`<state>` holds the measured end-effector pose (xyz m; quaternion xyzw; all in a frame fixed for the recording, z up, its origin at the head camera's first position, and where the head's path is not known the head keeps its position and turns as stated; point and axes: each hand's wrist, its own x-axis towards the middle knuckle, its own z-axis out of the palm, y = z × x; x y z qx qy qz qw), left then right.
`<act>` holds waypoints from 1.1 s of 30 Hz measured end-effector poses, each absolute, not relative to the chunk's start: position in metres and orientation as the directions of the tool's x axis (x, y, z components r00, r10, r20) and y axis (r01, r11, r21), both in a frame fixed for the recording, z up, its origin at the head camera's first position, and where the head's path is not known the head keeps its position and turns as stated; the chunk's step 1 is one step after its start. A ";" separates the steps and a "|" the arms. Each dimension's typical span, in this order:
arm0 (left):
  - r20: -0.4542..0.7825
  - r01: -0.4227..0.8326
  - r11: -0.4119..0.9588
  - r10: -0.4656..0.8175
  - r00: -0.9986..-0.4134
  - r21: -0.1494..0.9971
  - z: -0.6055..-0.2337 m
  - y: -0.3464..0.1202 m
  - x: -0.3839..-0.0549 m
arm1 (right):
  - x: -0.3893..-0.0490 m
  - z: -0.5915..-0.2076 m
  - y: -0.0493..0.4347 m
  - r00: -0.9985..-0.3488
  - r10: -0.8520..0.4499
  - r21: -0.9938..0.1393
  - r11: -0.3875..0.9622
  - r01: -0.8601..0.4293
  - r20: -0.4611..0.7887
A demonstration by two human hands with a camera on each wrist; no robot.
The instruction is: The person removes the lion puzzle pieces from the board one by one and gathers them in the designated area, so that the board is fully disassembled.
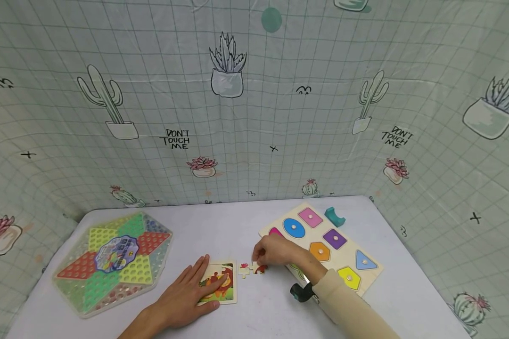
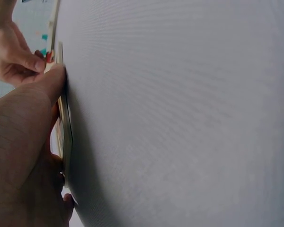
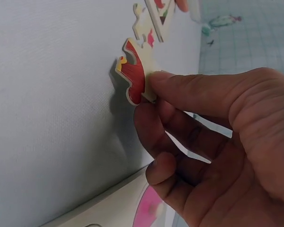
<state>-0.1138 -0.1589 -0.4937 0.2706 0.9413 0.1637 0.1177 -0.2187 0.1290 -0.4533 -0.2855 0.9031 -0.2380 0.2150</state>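
Where the worktop point(image 1: 220, 230) runs toward its near edge, left of the middle, I see the person's left hand point(image 1: 184, 296) lying flat with its fingers spread over a picture puzzle tray point(image 1: 234, 285), the forefinger stretched across the picture. That tray looks like thin, stiff board, light enough to skid, so a palm low on its frame and fingers across the top should steady it well.

Just beside the tray's right side lies a cream loose piece point(image 1: 243, 270). Next to that, around the middle of the worktop, the right hand point(image 1: 275, 249) pinches a red-and-cream puzzle piece point(image 3: 135, 75) between thumb and fingers; whether the two pieces touch, I cannot tell. The pinched one seems very light and rigid, with a smooth printed face that may slip a little. I would take it by opposite edges on its broad body, sparing the narrow knobs, which could chip.

Beyond the right forearm, a shape board point(image 1: 342, 258) slants toward the right edge, while a hexagonal game board point(image 1: 116, 254) fills the left side. Farthest off, near the far right corner, sits a teal block point(image 1: 333, 217).
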 end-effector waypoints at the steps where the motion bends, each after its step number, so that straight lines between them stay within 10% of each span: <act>1: -0.132 0.472 0.800 0.548 -0.826 0.372 -0.494 -0.159 -0.114 | -0.218 -0.454 0.129 -0.746 -0.616 -0.548 0.726 -0.415 -0.252; 33: -0.125 0.481 0.796 0.555 -0.822 0.367 -0.494 -0.159 -0.113 | -0.215 -0.459 0.122 -0.769 -0.601 -0.486 0.749 -0.450 -0.216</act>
